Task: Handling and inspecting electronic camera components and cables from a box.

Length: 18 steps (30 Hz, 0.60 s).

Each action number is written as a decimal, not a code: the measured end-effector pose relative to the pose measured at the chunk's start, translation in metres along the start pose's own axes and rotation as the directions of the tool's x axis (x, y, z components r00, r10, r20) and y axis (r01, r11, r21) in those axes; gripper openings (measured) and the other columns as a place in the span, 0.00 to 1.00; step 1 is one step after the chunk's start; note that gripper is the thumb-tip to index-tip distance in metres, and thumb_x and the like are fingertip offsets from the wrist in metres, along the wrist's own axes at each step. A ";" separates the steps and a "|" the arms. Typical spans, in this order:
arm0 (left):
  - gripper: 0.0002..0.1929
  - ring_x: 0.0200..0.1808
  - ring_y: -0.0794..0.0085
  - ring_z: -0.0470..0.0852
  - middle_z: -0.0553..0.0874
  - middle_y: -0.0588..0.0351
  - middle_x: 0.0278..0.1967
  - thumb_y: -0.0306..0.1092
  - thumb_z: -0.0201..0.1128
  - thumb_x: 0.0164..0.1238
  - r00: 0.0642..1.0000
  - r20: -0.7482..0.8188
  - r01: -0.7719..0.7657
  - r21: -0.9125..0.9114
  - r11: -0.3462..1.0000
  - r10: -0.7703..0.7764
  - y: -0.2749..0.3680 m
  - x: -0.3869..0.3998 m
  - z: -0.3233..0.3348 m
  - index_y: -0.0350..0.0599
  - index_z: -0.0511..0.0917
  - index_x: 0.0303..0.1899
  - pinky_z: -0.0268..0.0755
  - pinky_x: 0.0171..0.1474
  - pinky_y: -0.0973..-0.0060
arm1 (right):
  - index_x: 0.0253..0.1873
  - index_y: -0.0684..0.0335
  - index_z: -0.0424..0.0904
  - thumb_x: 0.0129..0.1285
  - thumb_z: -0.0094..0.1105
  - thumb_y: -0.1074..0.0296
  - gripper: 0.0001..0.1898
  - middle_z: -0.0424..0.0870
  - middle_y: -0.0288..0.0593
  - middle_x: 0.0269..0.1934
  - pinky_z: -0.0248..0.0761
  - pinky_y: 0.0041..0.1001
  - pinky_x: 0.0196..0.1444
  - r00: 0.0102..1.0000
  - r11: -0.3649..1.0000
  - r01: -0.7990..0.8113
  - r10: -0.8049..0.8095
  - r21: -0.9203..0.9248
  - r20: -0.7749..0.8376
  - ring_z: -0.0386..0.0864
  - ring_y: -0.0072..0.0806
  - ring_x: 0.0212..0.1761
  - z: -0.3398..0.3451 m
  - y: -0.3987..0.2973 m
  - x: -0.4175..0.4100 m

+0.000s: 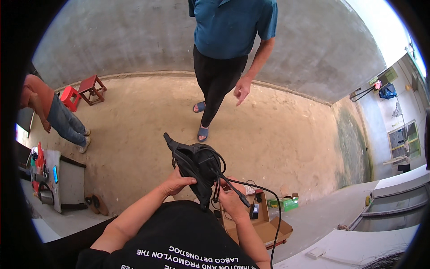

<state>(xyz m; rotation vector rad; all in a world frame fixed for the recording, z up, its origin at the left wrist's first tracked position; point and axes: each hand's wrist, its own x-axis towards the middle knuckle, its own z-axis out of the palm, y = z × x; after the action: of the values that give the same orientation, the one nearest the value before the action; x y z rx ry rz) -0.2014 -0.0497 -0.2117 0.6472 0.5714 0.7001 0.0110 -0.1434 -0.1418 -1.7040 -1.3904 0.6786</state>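
Observation:
A black fabric pouch or bag with black cables is held up before my chest. My left hand grips its left side, the thumb lying over the fabric. Close to its lower right edge, my right hand has its fingers curled around the black cables; the fingertips are partly hidden. A cable end with a connector hangs over the right hand, and a long cable loops down past my right forearm. A round black part sits at the pouch's opening.
An open cardboard box holding a black adapter stands at lower right, beside a green box. One person stands ahead, another at left near two stools. A table with a kettle is at left.

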 end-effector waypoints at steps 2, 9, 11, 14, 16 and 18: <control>0.48 0.68 0.63 0.75 0.76 0.53 0.65 0.27 0.81 0.54 1.000 -0.015 -0.013 0.021 1.000 0.014 0.000 -0.002 0.001 0.43 0.59 0.73 0.67 0.72 0.62 | 0.42 0.68 0.85 0.62 0.65 0.75 0.05 0.86 0.51 0.35 0.77 0.33 0.35 0.999 0.999 -0.046 0.046 0.003 0.004 0.86 0.42 0.33 0.002 -0.005 0.000; 0.48 0.67 0.65 0.74 0.76 0.53 0.64 0.29 0.82 0.53 0.999 -0.051 -0.009 0.098 0.995 0.014 -0.006 -0.004 -0.004 0.41 0.59 0.73 0.67 0.71 0.64 | 0.40 0.68 0.84 0.62 0.68 0.75 0.04 0.84 0.48 0.32 0.76 0.29 0.35 0.999 0.990 -0.024 0.028 0.142 -0.027 0.85 0.33 0.30 0.008 -0.008 0.002; 0.46 0.66 0.66 0.75 0.77 0.53 0.63 0.29 0.81 0.54 0.999 -0.044 -0.013 0.141 0.990 0.020 -0.005 -0.006 0.000 0.40 0.60 0.72 0.68 0.70 0.65 | 0.39 0.68 0.83 0.62 0.68 0.75 0.04 0.83 0.46 0.31 0.76 0.28 0.35 0.999 0.987 0.031 -0.025 0.160 -0.039 0.84 0.31 0.30 0.010 0.002 0.000; 0.41 0.63 0.67 0.77 0.79 0.54 0.60 0.29 0.80 0.56 0.999 -0.035 -0.032 0.193 0.981 0.039 -0.004 -0.010 0.007 0.38 0.65 0.69 0.70 0.68 0.67 | 0.38 0.68 0.83 0.61 0.68 0.76 0.04 0.83 0.45 0.30 0.75 0.27 0.35 0.993 0.980 0.109 -0.101 0.164 -0.056 0.84 0.30 0.30 0.009 0.003 -0.003; 0.37 0.61 0.68 0.79 0.81 0.54 0.58 0.28 0.79 0.57 1.000 -0.002 -0.027 0.219 0.975 0.028 -0.001 -0.011 0.011 0.38 0.68 0.67 0.72 0.66 0.68 | 0.38 0.68 0.82 0.61 0.68 0.76 0.04 0.83 0.45 0.31 0.75 0.27 0.35 0.986 0.981 0.159 -0.152 0.114 -0.067 0.84 0.30 0.30 0.007 0.002 -0.004; 0.34 0.60 0.69 0.80 0.82 0.55 0.58 0.28 0.78 0.58 1.000 -0.005 -0.008 0.263 0.965 0.010 0.001 -0.012 0.013 0.37 0.70 0.65 0.72 0.65 0.69 | 0.38 0.68 0.81 0.60 0.69 0.77 0.05 0.83 0.44 0.31 0.75 0.27 0.35 0.976 0.978 0.209 -0.207 0.018 -0.074 0.83 0.29 0.31 0.007 0.006 -0.003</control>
<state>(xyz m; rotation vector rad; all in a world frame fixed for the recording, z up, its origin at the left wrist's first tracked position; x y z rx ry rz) -0.2005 -0.0627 -0.1989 0.8956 0.6742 0.6400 0.0070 -0.1451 -0.1508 -1.5213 -1.4770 0.5109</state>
